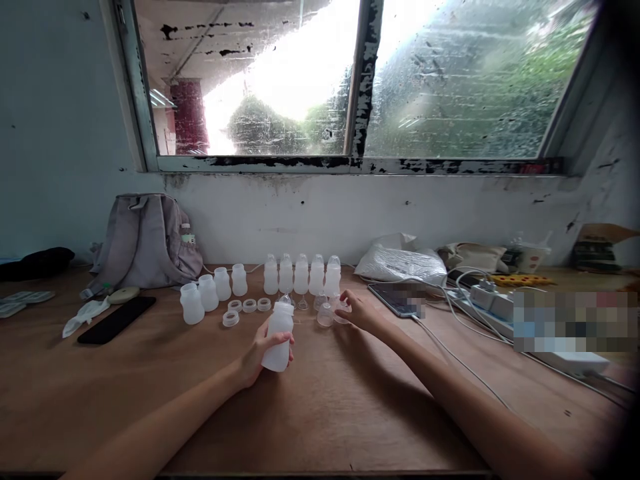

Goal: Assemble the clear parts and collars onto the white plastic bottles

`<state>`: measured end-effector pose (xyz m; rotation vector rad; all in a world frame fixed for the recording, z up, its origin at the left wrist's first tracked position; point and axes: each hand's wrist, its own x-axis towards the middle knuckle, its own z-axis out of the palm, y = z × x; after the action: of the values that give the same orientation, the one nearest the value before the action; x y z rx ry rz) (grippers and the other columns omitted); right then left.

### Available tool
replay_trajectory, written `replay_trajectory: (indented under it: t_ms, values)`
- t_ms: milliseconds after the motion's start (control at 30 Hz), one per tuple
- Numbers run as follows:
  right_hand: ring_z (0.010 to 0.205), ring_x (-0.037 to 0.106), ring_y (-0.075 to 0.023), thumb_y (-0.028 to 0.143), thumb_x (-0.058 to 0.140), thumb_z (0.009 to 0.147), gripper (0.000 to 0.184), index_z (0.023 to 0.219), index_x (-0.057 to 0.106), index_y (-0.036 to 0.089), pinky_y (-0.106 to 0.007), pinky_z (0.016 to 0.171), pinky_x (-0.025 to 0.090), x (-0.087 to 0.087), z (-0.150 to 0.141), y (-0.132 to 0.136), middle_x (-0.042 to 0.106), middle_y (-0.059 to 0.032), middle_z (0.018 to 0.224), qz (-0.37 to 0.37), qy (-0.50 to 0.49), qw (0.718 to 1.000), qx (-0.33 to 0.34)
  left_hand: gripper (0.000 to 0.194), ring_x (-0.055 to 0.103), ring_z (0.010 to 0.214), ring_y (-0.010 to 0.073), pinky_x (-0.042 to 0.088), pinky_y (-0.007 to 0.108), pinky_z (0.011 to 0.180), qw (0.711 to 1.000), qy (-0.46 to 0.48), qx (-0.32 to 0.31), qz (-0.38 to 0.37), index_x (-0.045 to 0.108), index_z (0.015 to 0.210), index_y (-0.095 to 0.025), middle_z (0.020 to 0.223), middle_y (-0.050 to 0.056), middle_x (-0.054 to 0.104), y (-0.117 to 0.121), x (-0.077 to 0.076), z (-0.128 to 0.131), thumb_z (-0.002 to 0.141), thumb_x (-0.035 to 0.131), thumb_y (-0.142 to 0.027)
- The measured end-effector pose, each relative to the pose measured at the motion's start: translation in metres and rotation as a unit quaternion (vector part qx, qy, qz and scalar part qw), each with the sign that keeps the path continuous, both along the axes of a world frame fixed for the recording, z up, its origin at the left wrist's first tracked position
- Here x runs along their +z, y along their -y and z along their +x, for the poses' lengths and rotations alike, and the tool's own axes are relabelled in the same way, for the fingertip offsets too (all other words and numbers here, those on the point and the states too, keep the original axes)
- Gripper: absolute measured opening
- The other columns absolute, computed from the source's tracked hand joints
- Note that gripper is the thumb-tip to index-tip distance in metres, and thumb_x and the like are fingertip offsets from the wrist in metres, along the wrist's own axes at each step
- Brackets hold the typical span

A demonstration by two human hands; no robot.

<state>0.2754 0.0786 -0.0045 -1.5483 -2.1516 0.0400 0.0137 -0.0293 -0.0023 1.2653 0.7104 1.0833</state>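
My left hand (265,350) is wrapped round a frosted white baby bottle (278,343), held a little tilted above the table. A collar and a clear nipple show at its top. My right hand (353,312) has its fingers curved over a clear dome cap (342,313) on the table. Beside it stands another clear dome cap (325,316). A loose nipple (303,303) sits behind the held bottle. Several white collar rings (263,305) lie to the left. Farther left are several topless bottles (192,305). At the back, several capped bottles (301,275) stand in a row.
A grey backpack (145,240) leans on the wall at the left, with a black phone (117,320) in front. To the right are a charging phone (395,300), white cables, a power strip (565,357) and a silvery plastic bag (400,260).
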Motion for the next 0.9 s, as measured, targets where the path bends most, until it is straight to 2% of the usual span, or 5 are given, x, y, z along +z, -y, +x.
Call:
replay_trajectory:
  t_ms: [100, 233, 433, 700, 900]
  values:
    - [0.075, 0.053, -0.0192, 0.035, 0.054, 0.070, 0.025, 0.088, 0.048, 0.018, -0.028, 0.065, 0.039, 0.003, -0.005, 0.006, 0.054, -0.0069, 0.087, 0.046, -0.023, 0.999, 0.009, 0.030, 0.054, 0.059, 0.0139, 0.043, 0.024, 0.052, 0.984, -0.123, 0.086, 0.100, 0.044, 0.093, -0.021, 0.075, -0.001, 0.053, -0.002, -0.002, -0.003, 0.070, 0.058, -0.034]
    - [0.066, 0.052, -0.0163, 0.036, 0.041, 0.080, 0.025, 0.096, 0.048, 0.018, -0.028, 0.062, 0.039, 0.014, -0.023, 0.026, 0.053, -0.0073, 0.088, 0.142, -0.090, 0.986, 0.025, 0.051, 0.054, 0.085, 0.0226, 0.041, 0.032, 0.076, 0.865, -0.328, 0.196, 0.324, 0.042, 0.111, -0.026, 0.096, 0.004, 0.056, -0.011, -0.009, -0.010, 0.065, 0.063, -0.028]
    - [0.049, 0.049, -0.0091, 0.040, 0.021, 0.089, 0.035, 0.101, 0.046, 0.020, -0.021, 0.048, 0.039, 0.016, -0.067, 0.074, 0.054, -0.0008, 0.073, -0.049, -0.213, 0.946, 0.239, 0.051, 0.049, 0.091, 0.0299, 0.035, 0.041, 0.080, 0.744, -0.458, 0.159, 0.460, 0.046, 0.118, -0.025, 0.100, 0.009, 0.055, -0.020, -0.012, -0.019, 0.067, 0.057, -0.020]
    - [0.040, 0.044, -0.0067, 0.051, 0.045, 0.077, 0.038, 0.097, 0.042, 0.019, -0.018, 0.036, 0.034, 0.004, -0.087, 0.095, 0.052, 0.0026, 0.065, -0.244, -0.294, 0.899, 0.213, 0.047, 0.048, 0.097, 0.0306, 0.031, 0.042, 0.086, 0.770, -0.418, 0.109, 0.470, 0.046, 0.119, -0.022, 0.107, 0.011, 0.056, -0.019, -0.011, -0.024, 0.074, 0.053, -0.032]
    - [0.063, 0.049, -0.0112, 0.039, 0.049, 0.079, 0.027, 0.097, 0.042, 0.020, -0.022, 0.055, 0.042, 0.002, -0.087, 0.103, 0.052, -0.0012, 0.079, -0.103, -0.252, 0.921, 0.278, 0.048, 0.052, 0.091, 0.0310, 0.034, 0.042, 0.084, 0.795, -0.405, 0.062, 0.448, 0.051, 0.114, -0.020, 0.106, 0.012, 0.058, -0.015, -0.003, -0.029, 0.067, 0.058, -0.026]
